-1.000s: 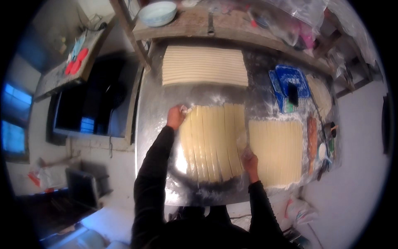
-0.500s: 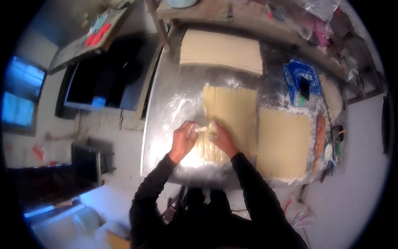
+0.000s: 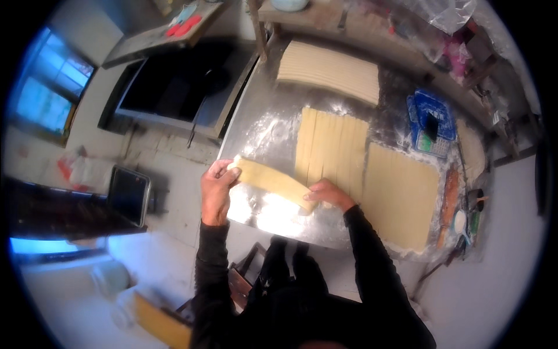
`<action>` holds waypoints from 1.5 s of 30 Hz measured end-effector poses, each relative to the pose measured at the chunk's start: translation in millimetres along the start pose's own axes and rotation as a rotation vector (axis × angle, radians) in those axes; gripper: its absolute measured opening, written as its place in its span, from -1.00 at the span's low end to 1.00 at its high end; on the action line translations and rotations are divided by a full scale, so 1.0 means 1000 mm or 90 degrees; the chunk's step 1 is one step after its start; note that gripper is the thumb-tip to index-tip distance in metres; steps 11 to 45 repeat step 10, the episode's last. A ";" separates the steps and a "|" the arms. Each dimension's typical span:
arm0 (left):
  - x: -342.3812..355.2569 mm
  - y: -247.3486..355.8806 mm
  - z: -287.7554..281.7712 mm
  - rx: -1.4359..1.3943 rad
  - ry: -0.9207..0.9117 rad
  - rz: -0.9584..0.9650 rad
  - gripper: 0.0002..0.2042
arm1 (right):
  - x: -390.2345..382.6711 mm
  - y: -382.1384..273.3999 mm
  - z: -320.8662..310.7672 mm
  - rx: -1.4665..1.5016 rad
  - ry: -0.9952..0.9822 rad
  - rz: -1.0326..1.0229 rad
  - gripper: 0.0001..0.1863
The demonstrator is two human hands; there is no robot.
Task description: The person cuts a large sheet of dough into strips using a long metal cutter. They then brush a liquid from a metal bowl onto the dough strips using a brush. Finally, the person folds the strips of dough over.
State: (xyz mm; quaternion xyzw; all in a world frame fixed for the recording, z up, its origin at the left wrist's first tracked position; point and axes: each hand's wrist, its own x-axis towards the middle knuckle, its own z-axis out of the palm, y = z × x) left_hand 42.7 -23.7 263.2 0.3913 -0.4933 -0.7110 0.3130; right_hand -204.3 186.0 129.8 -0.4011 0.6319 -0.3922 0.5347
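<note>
A wide, flat strip of yellow dough [image 3: 270, 179] stretches between my two hands over the near left part of the metal table [image 3: 256, 131]. My left hand [image 3: 216, 189] pinches its left end, close to the table's left edge. At the other end, my right hand [image 3: 330, 193] grips the strip between thumb and fingers. Just beyond and partly behind my right hand lies a dough sheet cut into long strips [image 3: 331, 145]. To its right lies a smooth, seemingly uncut dough sheet [image 3: 401, 195]. A paler, ridged dough sheet [image 3: 328, 72] rests at the back.
Flour dusts the tabletop. A blue scale [image 3: 430, 122] stands at the back right. A rolling pin [image 3: 447, 200] and a small white cup [image 3: 460, 221] lie along the right side. A wooden shelf [image 3: 360, 29] runs behind the table; a dark-topped unit [image 3: 180, 87] adjoins at the left.
My hands were close together over the near strips, a narrow edge of dough between them. They have moved apart, the left one leftward, and the dough strip now spans them. The view has shifted.
</note>
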 end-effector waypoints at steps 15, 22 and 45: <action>-0.009 -0.239 -0.126 0.242 0.093 0.078 -0.71 | -0.054 0.103 0.068 -0.433 0.205 -0.002 -0.62; -0.009 -0.239 -0.126 0.242 0.093 0.078 -0.71 | -0.054 0.103 0.068 -0.433 0.205 -0.002 -0.62; -0.009 -0.239 -0.126 0.242 0.093 0.078 -0.71 | -0.054 0.103 0.068 -0.433 0.205 -0.002 -0.62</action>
